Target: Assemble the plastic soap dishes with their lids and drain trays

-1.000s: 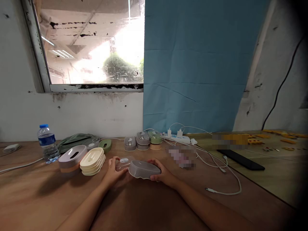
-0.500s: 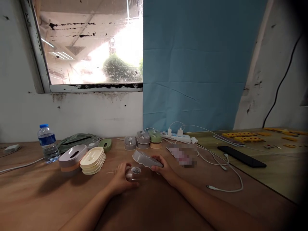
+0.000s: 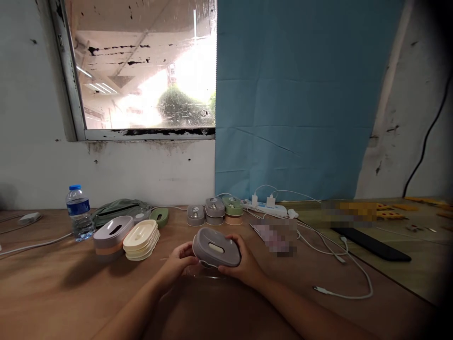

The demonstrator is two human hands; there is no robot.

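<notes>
A grey oval plastic case (image 3: 216, 246) with a slot in its top is held tilted above the table. A cream part shows through the slot and along its left rim. My right hand (image 3: 244, 262) is closed around the right end, thumb below and fingers behind. At the left end, my left hand (image 3: 182, 259) grips it between thumb and curled fingers. Under the case lies a clear plastic cover (image 3: 212, 276), mostly hidden. Left of my hands stand a stack of cream trays (image 3: 142, 234) and a stack of slotted cases (image 3: 113, 232).
Several boxes with clear tops (image 3: 214, 208) stand at the back. A green slotted piece (image 3: 160, 216), a green bag (image 3: 118, 211) and a water bottle (image 3: 79, 212) are back left. On the right lie a power strip (image 3: 269, 208), white cables (image 3: 348, 296) and a black phone (image 3: 371, 243).
The grey case has turned slot side up and come between both hands. My left hand has left the clear cover and taken the case's left end. The view has shifted slightly.
</notes>
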